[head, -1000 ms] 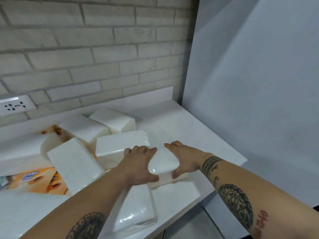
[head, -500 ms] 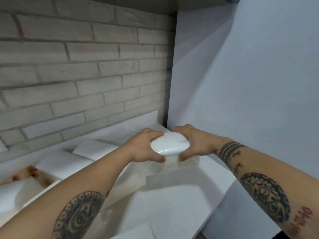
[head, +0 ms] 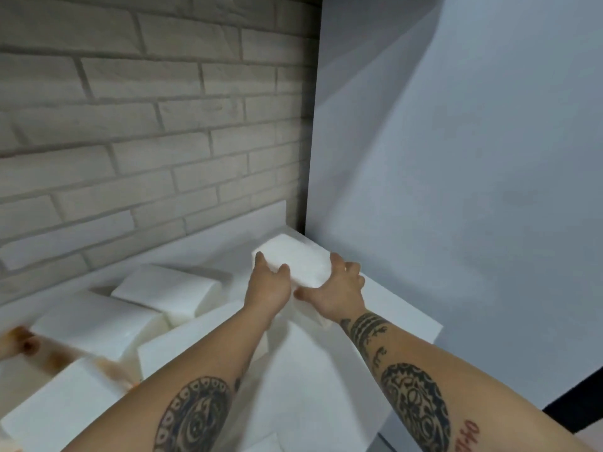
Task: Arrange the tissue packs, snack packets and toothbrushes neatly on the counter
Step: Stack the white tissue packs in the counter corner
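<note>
Both hands grip one white tissue pack near the far right corner of the white counter. My left hand clasps its left side and my right hand its right side. I cannot tell whether the pack rests on the counter or hovers just above it. Several more white tissue packs lie jumbled to the left, among them one by the back wall and one in front of it. An orange snack packet shows blurred between packs at the far left. No toothbrush is visible.
A pale brick wall runs behind the counter. A plain grey-white panel closes off the right side and meets the brick at the corner. The counter's front right edge drops off to a dark floor at the lower right.
Both hands lifted a tissue pack from the front of the counter and carried it back and to the right, toward the corner. The view has swung right with them.
</note>
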### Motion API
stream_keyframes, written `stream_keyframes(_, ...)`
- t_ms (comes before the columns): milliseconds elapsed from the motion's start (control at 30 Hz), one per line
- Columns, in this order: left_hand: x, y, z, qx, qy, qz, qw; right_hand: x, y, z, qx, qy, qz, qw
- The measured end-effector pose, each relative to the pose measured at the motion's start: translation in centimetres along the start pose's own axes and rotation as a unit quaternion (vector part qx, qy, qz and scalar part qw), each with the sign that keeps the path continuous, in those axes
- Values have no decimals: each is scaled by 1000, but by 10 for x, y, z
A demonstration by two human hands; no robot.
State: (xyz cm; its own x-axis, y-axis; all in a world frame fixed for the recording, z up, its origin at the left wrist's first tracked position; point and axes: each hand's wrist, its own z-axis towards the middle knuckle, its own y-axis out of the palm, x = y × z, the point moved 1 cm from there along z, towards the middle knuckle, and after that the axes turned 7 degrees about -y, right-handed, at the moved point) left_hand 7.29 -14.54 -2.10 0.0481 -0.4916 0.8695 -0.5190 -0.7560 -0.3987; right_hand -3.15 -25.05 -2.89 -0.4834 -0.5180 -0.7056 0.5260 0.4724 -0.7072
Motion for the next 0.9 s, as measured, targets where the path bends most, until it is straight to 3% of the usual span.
stream_keyframes(100,-13,13,4,-40,-84,-42,995,18,14,4,-31,19,-9,999)
stream_keyframes(200,-26,26,17,-62,-118,21,991,38,28,12,-80,23,-4,996)
stream_keyframes(433,-23,46,53,-23,-108,83,990,68,36,52,-168,-9,106,980)
stream_keyframes(900,1,85,150,-3,-143,1,990,91,49,171,-142,-33,142,979)
